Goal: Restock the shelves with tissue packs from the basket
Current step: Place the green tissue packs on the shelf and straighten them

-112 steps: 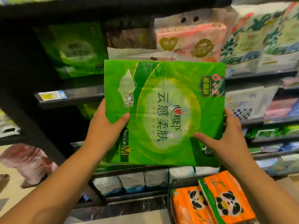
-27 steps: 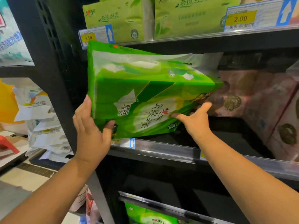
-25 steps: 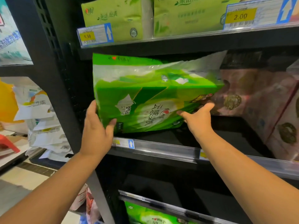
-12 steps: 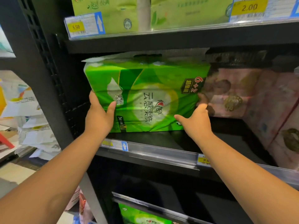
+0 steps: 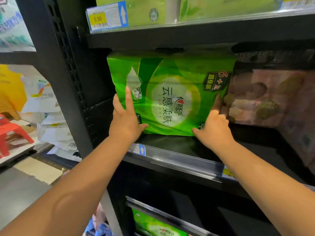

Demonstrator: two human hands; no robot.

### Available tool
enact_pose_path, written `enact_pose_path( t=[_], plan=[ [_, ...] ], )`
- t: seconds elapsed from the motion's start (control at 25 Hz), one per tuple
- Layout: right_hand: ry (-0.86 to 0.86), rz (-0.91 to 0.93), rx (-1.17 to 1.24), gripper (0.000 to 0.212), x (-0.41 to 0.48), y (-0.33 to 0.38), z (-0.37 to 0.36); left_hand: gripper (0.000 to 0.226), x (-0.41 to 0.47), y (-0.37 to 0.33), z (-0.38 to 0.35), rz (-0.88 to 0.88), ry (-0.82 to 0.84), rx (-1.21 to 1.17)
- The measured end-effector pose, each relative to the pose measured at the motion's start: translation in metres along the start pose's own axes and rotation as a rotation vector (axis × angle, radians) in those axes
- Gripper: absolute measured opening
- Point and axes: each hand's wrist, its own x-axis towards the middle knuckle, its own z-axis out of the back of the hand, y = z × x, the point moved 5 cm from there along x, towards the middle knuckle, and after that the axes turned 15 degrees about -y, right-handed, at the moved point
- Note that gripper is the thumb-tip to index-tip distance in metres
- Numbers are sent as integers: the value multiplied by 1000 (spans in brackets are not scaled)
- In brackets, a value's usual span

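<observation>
A bright green tissue pack (image 5: 170, 92) with a "6+2" badge stands upright on the black middle shelf (image 5: 179, 160), pushed in near the left end. My left hand (image 5: 125, 123) presses against its lower left front, index finger straight and thumb spread along the bottom edge. My right hand (image 5: 214, 130) holds the lower right corner: thumb at the bottom, index finger running up the right edge, other fingers curled. The basket is out of view.
Pink tissue packs (image 5: 265, 99) sit right beside the green pack. Pale green packs (image 5: 146, 11) fill the shelf above, over a 5.50 price tag (image 5: 105, 17). Another green pack (image 5: 156, 225) lies on the shelf below. A black upright post (image 5: 56, 65) bounds the left; a red stool (image 5: 10, 132) stands beyond.
The pack went from tilted at the shelf mouth to upright and deeper on the shelf. My left hand slid from its left side onto the front face.
</observation>
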Motion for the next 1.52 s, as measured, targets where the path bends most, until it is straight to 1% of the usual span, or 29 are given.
enact_pose_path(
  t=[0.08, 0.16, 0.2, 0.28, 0.32, 0.36, 0.4, 0.48, 0.56, 0.6, 0.64, 0.72, 0.76, 0.8, 0.92, 1.0, 1.08, 1.16, 1.24, 1.4, 1.44, 1.48, 1.52],
  plan=[
    [-21, 40, -75, 103, 1, 2, -2, 131, 2, -4, -4, -18, -9, 33],
    [-4, 67, -126, 97, 3, 6, -2, 131, 7, -5, -8, -42, -18, 45],
    [-4, 78, -147, 103, 6, 7, -3, 131, 12, -5, -10, -56, -20, 44],
    [-22, 102, -196, 124, 13, 11, -6, 131, 20, -5, -17, -112, -22, 60],
    [-32, 123, -231, 128, 14, 14, -8, 132, 24, -5, -21, -143, -19, 82],
    [-35, 142, -274, 127, 14, 16, -10, 133, 27, -4, -24, -173, -22, 116],
    [-23, 150, -320, 121, 13, 18, -11, 133, 31, -3, -27, -198, -29, 163],
    [31, 152, -386, 97, 12, 22, -8, 131, 35, -6, -32, -269, -68, 271],
    [65, 158, -421, 72, 13, 25, -8, 129, 42, -11, -40, -399, -109, 358],
    [73, 153, -436, 66, 14, 24, -11, 127, 45, -14, -45, -455, -97, 389],
    [65, 139, -448, 68, 15, 23, -14, 125, 48, -14, -50, -489, -69, 406],
    [11, 92, -415, 97, 21, 20, -21, 121, 56, -11, -55, -479, -6, 362],
    [-20, 64, -374, 108, 24, 19, -23, 120, 58, -9, -56, -465, 7, 324],
    [-31, 44, -335, 112, 27, 17, -26, 120, 59, -8, -56, -460, 6, 303],
    [-46, 20, -288, 113, 37, 11, -37, 118, 61, -7, -68, -463, -26, 313],
    [-48, -28, -252, 113, 44, 9, -42, 114, 63, -7, -77, -463, -68, 334],
    [-32, -77, -236, 108, 49, 5, -47, 114, 65, -6, -83, -456, -90, 355],
    [-28, -87, -246, 106, 51, 3, -50, 113, 66, -4, -85, -458, -89, 351],
    [-40, -78, -251, 107, 50, 3, -48, 113, 65, -4, -81, -471, -68, 329],
    [-11, -81, -236, 111, 42, 7, -34, 112, 63, -9, -62, -499, 41, 222],
    [3, -90, -249, 107, 38, 10, -28, 110, 62, -10, -57, -503, 45, 189],
    [24, -69, -305, 93, 33, 14, -22, 108, 60, -11, -52, -511, 43, 158],
    [51, -31, -385, 69, 27, 21, -15, 105, 58, -12, -48, -525, 40, 132]
  ],
)
